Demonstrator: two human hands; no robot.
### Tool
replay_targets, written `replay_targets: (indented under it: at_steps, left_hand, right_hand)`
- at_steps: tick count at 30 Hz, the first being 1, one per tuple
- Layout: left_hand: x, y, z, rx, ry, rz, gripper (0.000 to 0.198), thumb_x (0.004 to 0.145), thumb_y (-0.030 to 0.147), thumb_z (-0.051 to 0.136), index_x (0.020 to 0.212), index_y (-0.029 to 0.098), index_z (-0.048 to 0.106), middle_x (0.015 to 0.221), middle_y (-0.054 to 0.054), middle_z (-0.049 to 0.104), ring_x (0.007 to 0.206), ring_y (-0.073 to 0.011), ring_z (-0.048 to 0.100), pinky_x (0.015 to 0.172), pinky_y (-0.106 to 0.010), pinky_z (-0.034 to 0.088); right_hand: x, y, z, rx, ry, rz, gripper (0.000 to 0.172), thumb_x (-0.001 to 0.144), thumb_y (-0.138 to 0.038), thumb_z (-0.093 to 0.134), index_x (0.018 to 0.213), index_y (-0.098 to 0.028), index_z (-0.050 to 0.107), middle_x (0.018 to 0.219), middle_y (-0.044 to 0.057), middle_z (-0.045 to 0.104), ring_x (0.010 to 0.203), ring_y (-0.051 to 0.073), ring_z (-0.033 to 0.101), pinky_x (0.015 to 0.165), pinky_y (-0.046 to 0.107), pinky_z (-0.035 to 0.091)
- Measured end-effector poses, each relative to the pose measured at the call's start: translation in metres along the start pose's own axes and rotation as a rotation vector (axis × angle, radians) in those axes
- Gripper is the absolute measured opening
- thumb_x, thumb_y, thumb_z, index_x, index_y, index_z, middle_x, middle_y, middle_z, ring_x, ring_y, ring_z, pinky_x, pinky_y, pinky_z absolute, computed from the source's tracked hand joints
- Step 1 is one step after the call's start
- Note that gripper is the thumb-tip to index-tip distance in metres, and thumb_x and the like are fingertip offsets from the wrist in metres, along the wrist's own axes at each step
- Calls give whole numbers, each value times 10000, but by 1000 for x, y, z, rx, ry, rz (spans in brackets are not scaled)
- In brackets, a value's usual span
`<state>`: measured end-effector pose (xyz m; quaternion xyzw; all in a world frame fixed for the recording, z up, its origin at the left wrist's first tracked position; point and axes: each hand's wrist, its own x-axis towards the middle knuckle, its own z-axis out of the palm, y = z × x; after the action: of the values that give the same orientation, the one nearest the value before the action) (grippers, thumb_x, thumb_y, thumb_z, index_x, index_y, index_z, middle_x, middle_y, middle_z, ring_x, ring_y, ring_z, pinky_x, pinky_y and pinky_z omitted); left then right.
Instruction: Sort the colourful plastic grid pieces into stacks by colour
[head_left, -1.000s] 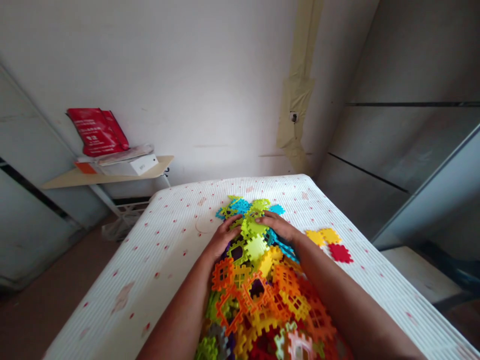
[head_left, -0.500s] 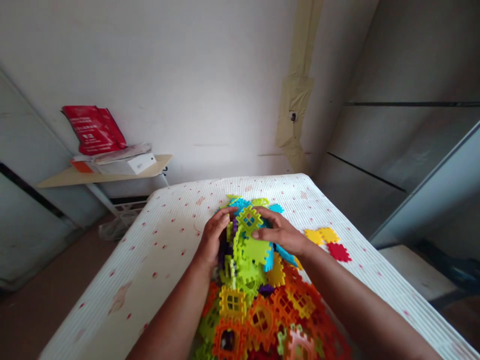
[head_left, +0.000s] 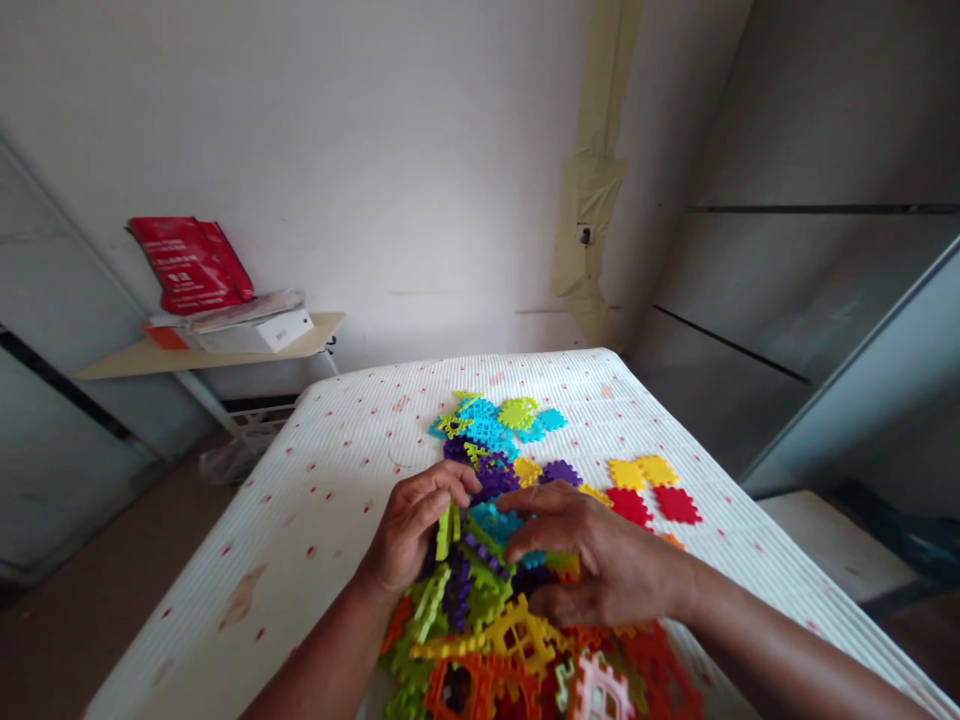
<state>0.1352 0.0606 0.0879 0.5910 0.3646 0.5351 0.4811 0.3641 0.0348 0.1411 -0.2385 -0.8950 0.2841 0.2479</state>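
A heap of colourful interlocking plastic tiles (head_left: pixel 517 640) lies on a white bed with red specks (head_left: pixel 330 500). My left hand (head_left: pixel 412 525) is curled round the heap's left side, fingers pressed against upright green and purple tiles (head_left: pixel 450 570). My right hand (head_left: pixel 600 560) lies curved over the heap's right side, fingers bent onto blue and purple tiles. Between them the two hands gather the tiles. More blue, green and purple tiles (head_left: pixel 495 430) lie loose farther up the bed.
Flat yellow tiles (head_left: pixel 643 470) and red tiles (head_left: pixel 660 505) lie to the right on the bed. A small beige side table (head_left: pixel 135 355) at the left carries a white box (head_left: pixel 255 332) and a red bag (head_left: pixel 191 262). A grey panel leans at the right.
Both hands have pulled back toward me, dragging tiles with them. Blue, purple and green tiles they covered now lie exposed farther up the bed.
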Motion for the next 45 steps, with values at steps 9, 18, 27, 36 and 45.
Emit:
replay_targets:
  at_steps: [9,18,27,36,45]
  left_hand:
    - [28,-21,-19,140,180,76,291,738,452,507,683,188,616,954,-86,646,1011,-262,560,910,-399,424]
    - [113,-76,-46,792,407,-126,489,753,478,495,1175,235,543,1291,-69,515,1247,-240,399,1049,-362,270]
    - [139,-103,-31,704,319,-299,510,637,616,580,1036,304,649,1229,-53,581,1231,-378,390,1015,-537,228]
    - [130,-109,-30,246,321,-222,471,581,450,678,967,180,675,939,-53,688,917,-238,609,814,-331,442]
    - [121,-84,-19,-212,293,-237,595,478,429,760,984,134,654,726,-57,697,701,-219,647,690,-358,476]
  right_hand:
    - [11,71,-24,90,209,310,378,804,-421,559,1131,-232,578,1161,79,583,995,198,583,794,329,490]
    - [61,200,-41,-340,242,1026,617,817,-628,409,1243,-194,514,1236,166,539,1091,303,541,848,377,448]
    - [125,202,-1,-366,124,1044,824,688,-800,369,1253,-218,513,1246,182,503,1147,348,483,878,463,407]
    - [141,194,31,-8,197,855,696,662,-673,559,1139,-166,601,1181,147,569,1101,341,513,886,415,404]
    - [136,165,33,626,288,735,510,732,-565,552,1066,-180,584,981,69,664,807,203,633,689,329,507]
